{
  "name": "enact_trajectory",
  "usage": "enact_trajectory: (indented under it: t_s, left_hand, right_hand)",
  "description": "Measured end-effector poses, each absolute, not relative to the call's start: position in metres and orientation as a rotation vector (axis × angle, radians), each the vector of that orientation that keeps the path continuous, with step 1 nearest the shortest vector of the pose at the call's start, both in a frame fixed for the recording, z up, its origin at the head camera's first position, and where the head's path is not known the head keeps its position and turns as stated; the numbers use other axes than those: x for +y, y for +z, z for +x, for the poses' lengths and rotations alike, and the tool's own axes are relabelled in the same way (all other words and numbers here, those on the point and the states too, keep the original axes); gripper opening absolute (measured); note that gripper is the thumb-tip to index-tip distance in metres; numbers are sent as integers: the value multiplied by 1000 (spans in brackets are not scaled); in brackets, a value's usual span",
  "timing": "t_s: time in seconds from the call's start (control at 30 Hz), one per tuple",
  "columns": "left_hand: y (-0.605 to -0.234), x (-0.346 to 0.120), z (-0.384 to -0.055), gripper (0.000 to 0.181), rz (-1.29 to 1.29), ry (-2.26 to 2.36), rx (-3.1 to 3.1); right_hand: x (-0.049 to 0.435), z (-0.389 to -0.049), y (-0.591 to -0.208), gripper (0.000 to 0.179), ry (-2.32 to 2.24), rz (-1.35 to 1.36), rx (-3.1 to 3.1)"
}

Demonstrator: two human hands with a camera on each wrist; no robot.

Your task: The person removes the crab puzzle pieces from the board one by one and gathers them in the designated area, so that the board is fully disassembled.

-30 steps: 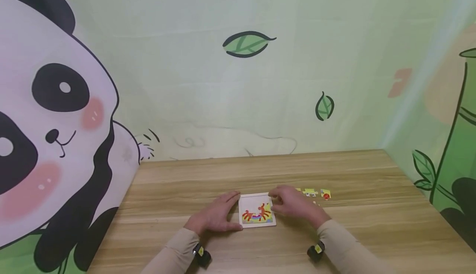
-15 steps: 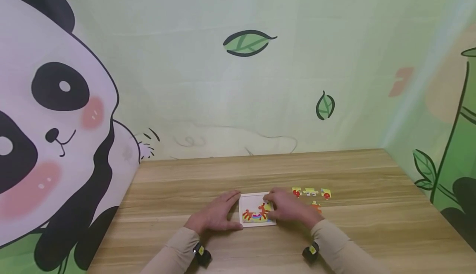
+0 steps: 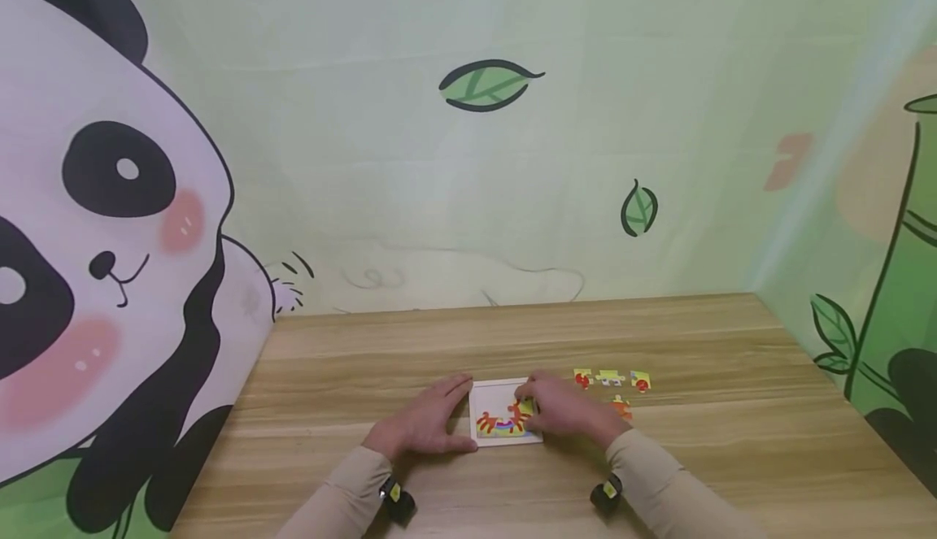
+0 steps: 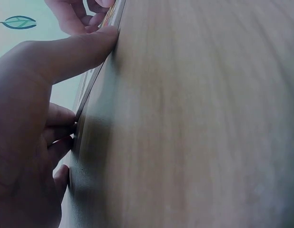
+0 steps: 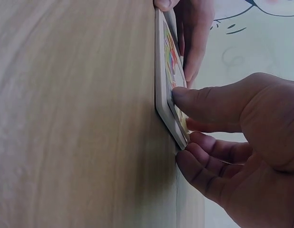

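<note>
A small white puzzle tray (image 3: 489, 393) lies flat on the table, its near part filled with a red-orange animal and rainbow picture (image 3: 505, 425). My left hand (image 3: 420, 421) holds the tray's left side, thumb at the near corner and fingers toward the far corner. My right hand (image 3: 574, 409) is over the tray's right side. There, in the right wrist view, thumb (image 5: 185, 97) and index finger pinch a pale yellow puzzle piece (image 5: 182, 113) at tray level, while the other fingertips touch the tray's edge and table. The hand partly hides this piece.
Several loose puzzle pieces lie right of the tray: one with a red shape (image 3: 582, 378), a yellow one (image 3: 610, 378), another with red (image 3: 641, 381) and an orange one (image 3: 621, 407) beside my right wrist. A cartoon-printed backdrop (image 3: 395, 181) stands behind the wooden table (image 3: 351, 360).
My right hand has shifted left and slightly nearer over the tray, uncovering more of the loose pieces behind it. My left hand and the tray stay put.
</note>
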State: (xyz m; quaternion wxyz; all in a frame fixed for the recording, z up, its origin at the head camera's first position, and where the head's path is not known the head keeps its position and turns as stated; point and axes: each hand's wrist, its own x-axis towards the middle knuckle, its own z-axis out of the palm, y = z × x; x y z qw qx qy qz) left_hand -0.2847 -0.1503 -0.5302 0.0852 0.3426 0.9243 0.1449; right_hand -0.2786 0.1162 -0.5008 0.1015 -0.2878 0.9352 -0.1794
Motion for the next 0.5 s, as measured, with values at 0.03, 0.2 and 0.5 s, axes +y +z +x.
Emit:
enact_trajectory:
  t_s: [0.03, 0.2, 0.5]
  left_hand:
    - [-530, -150, -285, 101, 1022, 430, 2756]
    - [-530, -150, -285, 101, 1017, 419, 2757]
    - [-532, -151, -286, 102, 1022, 414, 2762]
  right_hand:
    - [116, -279, -501, 41, -532, -851, 2762]
    - [116, -279, -500, 43, -553, -828, 2760]
    - [114, -276, -498, 42, -571, -798, 2778]
